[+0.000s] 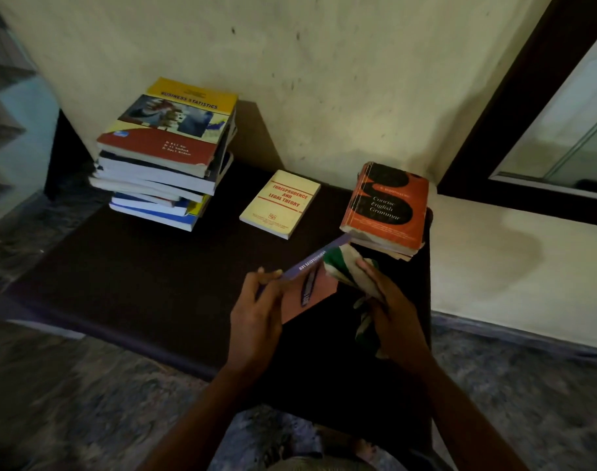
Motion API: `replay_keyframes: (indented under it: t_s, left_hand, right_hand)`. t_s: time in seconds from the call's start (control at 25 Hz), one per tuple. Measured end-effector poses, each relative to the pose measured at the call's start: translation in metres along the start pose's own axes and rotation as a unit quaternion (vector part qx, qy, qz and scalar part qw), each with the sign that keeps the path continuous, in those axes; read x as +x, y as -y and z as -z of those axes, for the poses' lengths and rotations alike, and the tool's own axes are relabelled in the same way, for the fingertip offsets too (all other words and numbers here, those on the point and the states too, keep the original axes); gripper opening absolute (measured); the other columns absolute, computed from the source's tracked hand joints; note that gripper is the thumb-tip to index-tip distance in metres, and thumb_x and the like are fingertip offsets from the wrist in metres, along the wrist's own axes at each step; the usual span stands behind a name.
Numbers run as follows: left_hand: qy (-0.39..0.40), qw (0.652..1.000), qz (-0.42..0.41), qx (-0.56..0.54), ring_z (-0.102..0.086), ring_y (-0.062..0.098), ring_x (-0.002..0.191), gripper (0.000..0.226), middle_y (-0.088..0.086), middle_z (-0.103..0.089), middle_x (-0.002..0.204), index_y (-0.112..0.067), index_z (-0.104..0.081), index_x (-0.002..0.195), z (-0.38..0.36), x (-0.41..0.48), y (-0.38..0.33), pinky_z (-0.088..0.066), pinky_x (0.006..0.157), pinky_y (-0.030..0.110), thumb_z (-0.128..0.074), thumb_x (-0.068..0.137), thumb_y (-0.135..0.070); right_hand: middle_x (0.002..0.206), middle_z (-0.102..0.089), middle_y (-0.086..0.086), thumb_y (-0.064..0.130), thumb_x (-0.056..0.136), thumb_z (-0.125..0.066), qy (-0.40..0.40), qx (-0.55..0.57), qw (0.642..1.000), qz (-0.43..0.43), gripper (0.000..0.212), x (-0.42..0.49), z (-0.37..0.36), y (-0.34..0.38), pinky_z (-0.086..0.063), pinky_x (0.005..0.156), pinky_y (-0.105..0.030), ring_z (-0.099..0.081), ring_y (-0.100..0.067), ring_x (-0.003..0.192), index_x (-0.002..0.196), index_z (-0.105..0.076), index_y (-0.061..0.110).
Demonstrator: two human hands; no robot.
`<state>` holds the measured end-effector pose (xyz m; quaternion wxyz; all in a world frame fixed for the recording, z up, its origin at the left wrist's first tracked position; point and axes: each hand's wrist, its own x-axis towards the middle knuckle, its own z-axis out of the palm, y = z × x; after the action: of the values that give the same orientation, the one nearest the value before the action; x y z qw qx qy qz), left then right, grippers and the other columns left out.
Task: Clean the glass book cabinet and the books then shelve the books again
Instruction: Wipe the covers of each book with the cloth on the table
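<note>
Above the dark table, a purple-spined law book is held tilted. The left hand grips its near edge, and the right hand bunches a green-and-white cloth against its cover. Beyond lie Jurisprudence and Legal Theory, Concise English Grammar atop a small pile, and a tall stack under Business Statistics. Book wiping looks midway; which volumes are done I cannot tell. Nothing is shelved yet, and the dark-framed glass pane, probably the cabinet, stands well apart.
</note>
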<state>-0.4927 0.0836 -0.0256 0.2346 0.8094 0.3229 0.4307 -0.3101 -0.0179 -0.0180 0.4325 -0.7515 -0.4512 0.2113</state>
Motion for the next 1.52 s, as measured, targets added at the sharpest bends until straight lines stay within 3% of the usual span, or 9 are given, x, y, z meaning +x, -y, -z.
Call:
replay_keyframes:
  t_s: [0.08, 0.2, 0.4, 0.56, 0.72, 0.84, 1.2, 1.36, 1.52]
  left_hand:
    - [-0.033, 0.996, -0.077, 0.008, -0.045, 0.012, 0.118, 0.025, 0.002, -0.048, 0.119, -0.019, -0.052, 0.108, 0.006, 0.010, 0.004, -0.029, 0.113, 0.031, -0.052, 0.084, -0.028]
    - [-0.025, 0.984, -0.166, 0.057, -0.043, 0.020, 0.125, 0.023, 0.003, -0.050, 0.117, -0.017, -0.052, 0.109, -0.003, 0.017, 0.019, -0.017, 0.117, 0.041, -0.053, 0.086, -0.022]
    - [0.170, 0.951, -0.221, 0.135, -0.044, 0.022, 0.123, 0.015, 0.000, -0.059, 0.112, -0.024, -0.053, 0.104, -0.041, -0.046, 0.076, -0.019, 0.113, 0.054, -0.045, 0.092, -0.032]
    - [0.213, 0.958, -0.144, 0.130, -0.041, 0.016, 0.126, 0.040, 0.002, -0.060, 0.124, -0.024, -0.050, 0.117, -0.026, -0.058, 0.094, -0.015, 0.114, 0.053, -0.030, 0.097, -0.052]
    - [0.143, 0.964, 0.049, 0.220, -0.036, 0.019, 0.131, 0.063, 0.005, -0.053, 0.134, -0.020, -0.053, 0.126, 0.012, -0.030, 0.143, -0.018, 0.110, 0.052, -0.020, 0.093, -0.062]
    - [0.178, 0.932, 0.133, 0.285, -0.035, 0.024, 0.135, 0.070, 0.005, -0.048, 0.140, -0.019, -0.054, 0.130, 0.020, -0.034, 0.168, -0.017, 0.111, 0.056, -0.017, 0.090, -0.064]
    - [0.173, 0.927, 0.128, 0.307, -0.036, 0.022, 0.135, 0.055, 0.002, -0.048, 0.140, -0.021, -0.053, 0.130, 0.017, -0.037, 0.175, -0.018, 0.111, 0.052, -0.032, 0.088, -0.049]
    - [0.169, 0.929, 0.115, 0.308, -0.035, 0.021, 0.134, 0.055, 0.003, -0.050, 0.139, -0.021, -0.054, 0.130, 0.018, -0.037, 0.177, -0.013, 0.111, 0.048, -0.034, 0.087, -0.048]
    - [0.171, 0.929, 0.123, 0.303, -0.032, 0.020, 0.135, 0.054, 0.002, -0.048, 0.140, -0.022, -0.053, 0.131, 0.018, -0.037, 0.178, -0.018, 0.111, 0.051, -0.030, 0.089, -0.048]
  right_hand:
    - [0.106, -0.051, 0.018, -0.003, 0.094, -0.042, -0.009, 0.003, 1.000, 0.004, 0.055, 0.001, 0.001, 0.004, -0.043, 0.075, -0.005, -0.056, 0.011, 0.088, 0.133, -0.033, 0.035]
    - [0.131, -0.051, 0.002, 0.001, 0.095, -0.042, -0.014, 0.003, 1.000, 0.015, 0.055, 0.006, 0.000, 0.007, -0.044, 0.096, -0.024, -0.053, -0.009, 0.114, 0.132, -0.032, 0.039]
    - [0.125, -0.056, -0.010, 0.004, 0.095, -0.044, 0.006, -0.014, 1.000, -0.022, 0.056, 0.010, -0.010, -0.004, -0.051, 0.090, -0.038, -0.059, -0.024, 0.106, 0.128, -0.030, 0.047]
    - [0.104, -0.060, -0.005, 0.001, 0.095, -0.043, 0.037, -0.013, 0.998, -0.048, 0.054, 0.011, -0.022, -0.008, -0.051, 0.066, -0.018, -0.062, -0.012, 0.079, 0.135, -0.037, 0.036]
    - [0.136, -0.048, 0.001, 0.000, 0.093, -0.045, 0.063, -0.050, 0.997, 0.000, 0.053, 0.033, -0.034, 0.010, -0.037, 0.099, -0.019, -0.044, -0.004, 0.119, 0.138, -0.038, 0.027]
    - [0.143, -0.039, 0.007, -0.002, 0.093, -0.045, 0.076, -0.087, 0.993, 0.039, 0.054, 0.064, -0.049, 0.021, -0.021, 0.102, -0.014, -0.029, 0.000, 0.128, 0.139, -0.039, 0.025]
    - [0.153, -0.025, -0.010, 0.008, 0.090, -0.047, 0.132, -0.311, 0.937, 0.085, 0.072, 0.112, -0.144, -0.031, -0.016, 0.117, -0.040, -0.019, -0.026, 0.142, 0.148, -0.007, 0.025]
    - [0.133, -0.055, -0.008, 0.011, 0.082, -0.042, 0.141, -0.253, 0.937, 0.193, 0.061, 0.035, -0.167, -0.018, -0.043, 0.101, -0.036, -0.053, -0.027, 0.122, 0.140, -0.035, 0.024]
    - [0.129, -0.058, -0.005, 0.021, 0.075, -0.040, 0.231, -0.209, 0.910, 0.272, 0.059, -0.012, -0.153, -0.016, -0.033, 0.100, -0.028, -0.052, -0.020, 0.120, 0.134, -0.041, 0.025]
